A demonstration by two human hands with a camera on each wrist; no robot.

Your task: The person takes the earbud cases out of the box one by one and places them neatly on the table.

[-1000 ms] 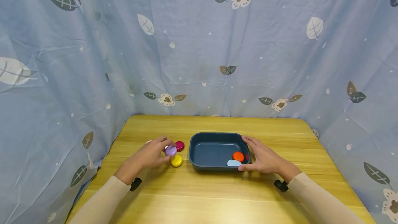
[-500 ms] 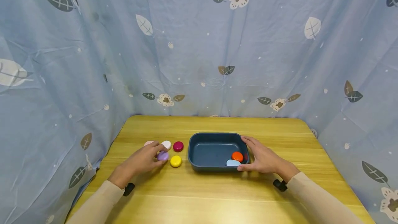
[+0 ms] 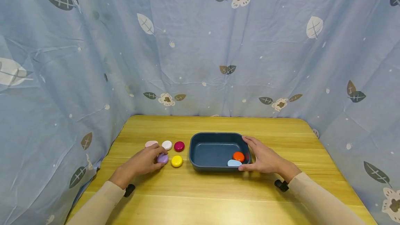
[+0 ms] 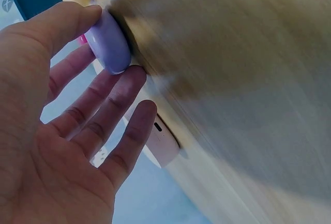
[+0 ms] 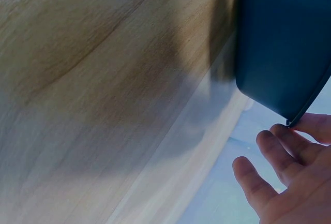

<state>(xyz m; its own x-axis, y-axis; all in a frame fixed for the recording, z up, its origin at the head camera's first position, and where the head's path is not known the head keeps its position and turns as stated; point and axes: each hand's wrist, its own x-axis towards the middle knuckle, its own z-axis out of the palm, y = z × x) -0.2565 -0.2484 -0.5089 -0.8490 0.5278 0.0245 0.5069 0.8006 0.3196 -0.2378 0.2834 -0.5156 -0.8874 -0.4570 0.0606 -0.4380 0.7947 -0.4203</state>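
Note:
My left hand [image 3: 143,160] pinches a glossy purple round disc [image 3: 162,158] between thumb and fingers, low over the table. In the left wrist view the disc [image 4: 108,43] stands tilted, thumb at one edge and fingertips at the other. Close around it lie a yellow disc [image 3: 176,161], a crimson disc [image 3: 179,146], a white disc [image 3: 167,145] and a pale pink rounded piece [image 3: 151,143]. My right hand [image 3: 265,156] holds the right end of a dark blue rectangular bin [image 3: 200,168], thumb at the near corner, fingers at the far one.
Inside the bin, at its right end, lie an orange disc [image 3: 239,156] and a light blue rounded piece [image 3: 234,163]. The wooden table [image 3: 200,197] ends at a blue patterned curtain [image 3: 193,44] behind and at both sides.
My left hand has carried the purple disc left and down from beside the yellow and crimson discs, uncovering the white and pink pieces. The right hand and bin stay put.

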